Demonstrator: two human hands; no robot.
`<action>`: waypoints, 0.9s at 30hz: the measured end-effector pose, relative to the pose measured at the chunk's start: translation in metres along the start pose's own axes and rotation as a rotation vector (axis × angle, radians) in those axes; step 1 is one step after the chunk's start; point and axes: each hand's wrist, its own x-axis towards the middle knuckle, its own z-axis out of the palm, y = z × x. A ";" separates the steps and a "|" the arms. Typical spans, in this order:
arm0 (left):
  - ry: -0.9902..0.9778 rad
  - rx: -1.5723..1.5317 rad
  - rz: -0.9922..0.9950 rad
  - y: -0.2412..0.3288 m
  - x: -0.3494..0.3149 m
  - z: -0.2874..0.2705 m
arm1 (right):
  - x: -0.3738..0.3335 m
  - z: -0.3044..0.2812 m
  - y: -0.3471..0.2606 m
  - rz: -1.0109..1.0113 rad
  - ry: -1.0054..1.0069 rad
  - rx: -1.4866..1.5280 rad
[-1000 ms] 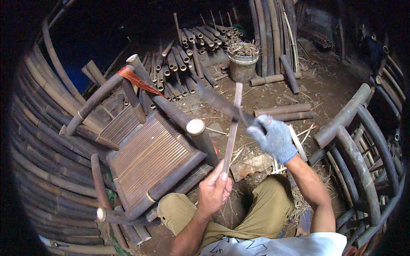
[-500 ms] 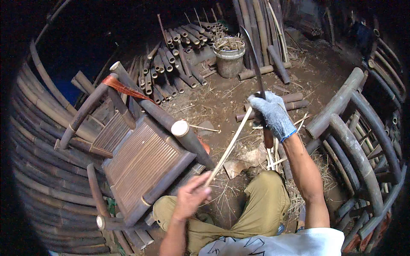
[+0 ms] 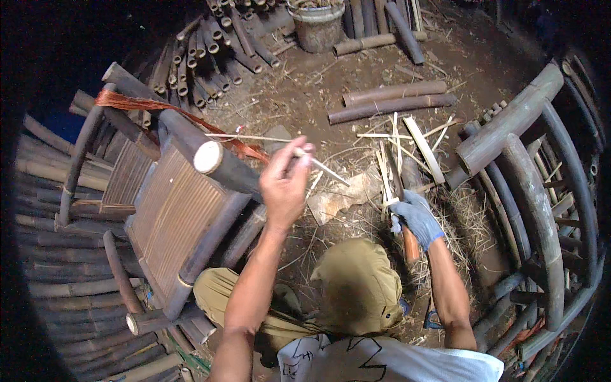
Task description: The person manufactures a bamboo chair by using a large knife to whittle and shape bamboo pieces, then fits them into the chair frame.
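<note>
My bare left hand [image 3: 285, 184] is raised beside the bamboo chair, its fingers closed on a thin pale bamboo strip [image 3: 330, 172] that sticks out to the right. My right hand [image 3: 417, 218], in a grey glove with a blue cuff, is low beside my knee. It is closed around a knife, whose wooden handle [image 3: 410, 245] shows below the glove and whose dark blade [image 3: 395, 167] points away from me. Several pale split bamboo strips [image 3: 384, 172] lie right beside the blade. Part of the knife is hidden under the glove.
At left stands a bamboo chair [image 3: 181, 216] with a slatted seat and orange ribbon [image 3: 146, 102]. Another bamboo frame [image 3: 534, 210] rises at right. Two bamboo lengths [image 3: 394, 102], a bucket [image 3: 316, 28] and stacked bamboo tubes [image 3: 203, 57] lie farther off. Shavings litter the floor.
My right hand has come down and nearer with the knife, whose blade was raised before. My left hand has moved up and away from my body with the strip. The view has tilted downward.
</note>
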 end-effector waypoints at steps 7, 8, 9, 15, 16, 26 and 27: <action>-0.164 0.150 0.086 -0.083 -0.010 0.061 | -0.052 0.002 0.005 0.079 0.065 -0.012; -0.164 0.144 0.069 -0.088 -0.013 0.065 | -0.054 0.008 0.003 0.075 0.102 -0.154; -0.164 0.139 0.055 -0.090 -0.013 0.068 | -0.056 0.015 -0.001 0.013 0.134 -0.191; -0.197 -0.054 -0.050 -0.087 -0.034 0.077 | -0.048 0.048 -0.045 -0.338 0.095 -0.521; -0.220 -0.032 -0.014 -0.087 -0.035 0.077 | -0.044 0.052 -0.050 -0.479 0.090 -0.609; -0.217 0.037 0.030 -0.086 -0.041 0.086 | -0.037 0.060 -0.056 -0.389 -0.011 -0.594; -0.218 0.052 0.041 -0.086 -0.041 0.086 | -0.037 0.061 -0.057 -0.376 -0.010 -0.592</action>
